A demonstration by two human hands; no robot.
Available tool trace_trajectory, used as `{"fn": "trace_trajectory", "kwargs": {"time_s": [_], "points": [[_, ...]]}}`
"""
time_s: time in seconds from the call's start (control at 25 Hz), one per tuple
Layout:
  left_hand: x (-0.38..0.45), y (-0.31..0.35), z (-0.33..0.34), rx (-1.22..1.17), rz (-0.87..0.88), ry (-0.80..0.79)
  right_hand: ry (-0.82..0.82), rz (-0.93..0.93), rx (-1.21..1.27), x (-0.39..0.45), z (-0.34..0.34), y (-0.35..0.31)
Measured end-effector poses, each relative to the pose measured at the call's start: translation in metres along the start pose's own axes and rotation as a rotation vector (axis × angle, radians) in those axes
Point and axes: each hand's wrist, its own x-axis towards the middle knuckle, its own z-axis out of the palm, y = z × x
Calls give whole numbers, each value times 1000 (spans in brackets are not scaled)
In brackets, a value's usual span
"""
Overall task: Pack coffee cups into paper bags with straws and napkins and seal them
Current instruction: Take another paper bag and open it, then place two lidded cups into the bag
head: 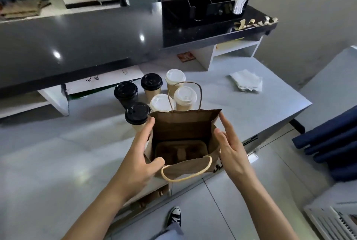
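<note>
Beyond your grey worktop (58,153) you have a raised black glossy counter (87,42) carrying a black organiser (197,2) and gold lettering (255,22) at its right end. To your right lies folded dark blue cloth (332,143). Below, on the tiled floor (222,210), you see a black-and-white sneaker (174,217).
</note>
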Motion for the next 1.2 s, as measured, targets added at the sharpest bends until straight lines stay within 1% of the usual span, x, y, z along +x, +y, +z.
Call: {"fn": "trace_trajectory", "kwargs": {"time_s": [0.16, 0.4, 0.52, 0.88, 1.04, 1.2], "points": [[17, 2, 0, 3, -21, 28, -60, -21, -54, 34, 0, -5], [20, 4, 8, 16, -52, 112, -142, -46, -48, 57, -6, -13], [22, 11, 15, 29, -91, 181, -207, -48, -44, 70, -12, -16], [29, 29, 56, -26, -209, 446, -404, -108, -177, 128, -47, -20], [31, 31, 73, -6, -218, 524, -469, -198, -239, 146, -56, -20], [28, 36, 79, 17, -221, 532, -525, -198, -251, 158, -63, -23]]}}
